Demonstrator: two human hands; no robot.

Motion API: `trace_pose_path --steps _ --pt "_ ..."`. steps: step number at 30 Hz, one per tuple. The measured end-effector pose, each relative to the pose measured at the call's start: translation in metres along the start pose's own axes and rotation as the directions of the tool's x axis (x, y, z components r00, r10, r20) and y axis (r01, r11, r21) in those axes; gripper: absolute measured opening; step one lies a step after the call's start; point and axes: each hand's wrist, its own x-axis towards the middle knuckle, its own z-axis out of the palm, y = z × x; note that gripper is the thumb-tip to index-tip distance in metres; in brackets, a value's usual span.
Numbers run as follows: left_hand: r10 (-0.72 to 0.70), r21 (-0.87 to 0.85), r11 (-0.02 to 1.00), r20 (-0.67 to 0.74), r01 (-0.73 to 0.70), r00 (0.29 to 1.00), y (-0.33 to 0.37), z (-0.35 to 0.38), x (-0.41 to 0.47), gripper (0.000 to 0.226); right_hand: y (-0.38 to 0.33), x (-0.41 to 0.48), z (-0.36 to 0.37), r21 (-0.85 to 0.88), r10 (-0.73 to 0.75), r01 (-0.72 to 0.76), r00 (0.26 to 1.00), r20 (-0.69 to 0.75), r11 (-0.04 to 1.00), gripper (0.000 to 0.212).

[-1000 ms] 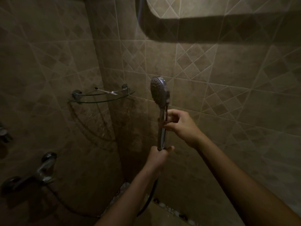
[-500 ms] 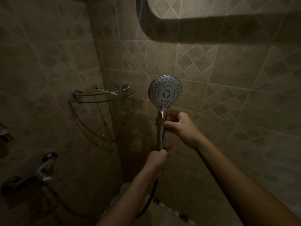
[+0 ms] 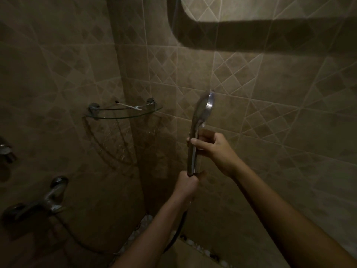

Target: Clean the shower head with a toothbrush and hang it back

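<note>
I hold a chrome shower head [image 3: 203, 109] upright in front of the tiled wall, seen edge-on with its spray face turned to the right. My right hand [image 3: 211, 149] grips the upper part of its handle [image 3: 191, 159]. My left hand [image 3: 187, 183] is closed around the handle's lower end, where the dark hose [image 3: 176, 235] leaves it. A white toothbrush [image 3: 129, 106] lies on the glass corner shelf [image 3: 123, 113] to the left, apart from both hands.
A chrome mixer tap [image 3: 48, 198] sticks out of the left wall low down, with the hose looping from it. Another metal fitting [image 3: 5, 149] shows at the left edge. Pebbles [image 3: 195, 246] line the floor corner. Tiled walls close in on left and right.
The shower head has been twisted about its handle: first edge-on, then spray face toward me, now edge-on again facing right. Both hands kept their grip in about the same place.
</note>
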Motion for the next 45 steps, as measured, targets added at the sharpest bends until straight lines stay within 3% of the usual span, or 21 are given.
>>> trace_pose_path --steps 3,8,12,16,19,22,27,31,32,35,37,40,45 --pt "-0.044 -0.026 0.999 -0.006 0.044 0.999 -0.002 -0.003 0.001 0.015 0.001 0.000 0.006 -0.172 -0.043 0.035 0.998 -0.042 0.984 0.045" --pt "-0.030 0.024 0.999 -0.017 0.030 0.999 -0.004 -0.001 0.003 0.063 0.000 0.004 0.004 -0.196 -0.060 0.043 0.995 -0.079 0.980 0.037" --pt "-0.050 -0.002 0.999 -0.032 0.050 0.998 -0.005 0.000 0.008 0.062 0.001 0.004 0.005 -0.138 -0.028 0.023 0.999 -0.034 0.990 0.030" --pt "-0.059 -0.043 0.997 -0.022 0.058 0.998 -0.004 -0.002 0.006 0.049 0.000 0.002 0.012 -0.252 -0.114 0.090 0.990 -0.080 0.963 0.045" --pt "-0.048 0.001 0.999 -0.038 0.048 0.998 -0.005 -0.003 0.005 0.065 0.004 0.004 0.010 -0.303 -0.135 0.086 0.980 -0.143 0.949 0.048" --pt "-0.023 0.015 1.000 -0.059 0.024 0.998 -0.008 -0.005 0.007 0.079 0.004 0.004 0.006 -0.254 -0.093 0.064 0.990 -0.106 0.965 0.032" --pt "-0.069 0.016 0.997 -0.045 0.070 0.997 -0.009 -0.001 0.005 0.057 0.000 -0.002 0.005 -0.154 -0.041 0.042 0.999 0.008 0.987 0.022" --pt "-0.092 -0.014 0.996 -0.049 0.091 0.995 -0.005 0.001 0.004 0.042 0.001 -0.003 0.012 -0.146 -0.086 0.078 0.995 -0.051 0.986 0.024" --pt "-0.085 -0.023 0.996 -0.052 0.084 0.995 -0.003 0.001 0.004 0.042 0.002 -0.002 0.013 -0.149 -0.092 0.081 0.993 -0.072 0.986 0.027" --pt "-0.032 0.007 0.999 -0.051 0.033 0.998 -0.004 0.001 0.007 0.073 0.004 -0.001 0.010 -0.193 -0.117 0.095 0.988 -0.103 0.977 0.026" --pt "-0.017 0.053 0.998 -0.041 0.019 0.999 -0.007 0.000 0.007 0.063 0.005 0.000 0.005 -0.227 -0.117 0.089 0.987 -0.111 0.970 0.022" --pt "-0.009 0.072 0.997 -0.030 0.011 1.000 -0.004 0.002 0.003 0.028 0.007 -0.001 0.001 -0.202 -0.064 0.043 0.993 -0.099 0.978 0.030" --pt "-0.021 0.054 0.998 -0.029 0.023 0.999 -0.001 0.003 0.002 0.024 0.010 -0.002 -0.001 -0.147 -0.012 0.001 0.997 -0.073 0.989 0.040"
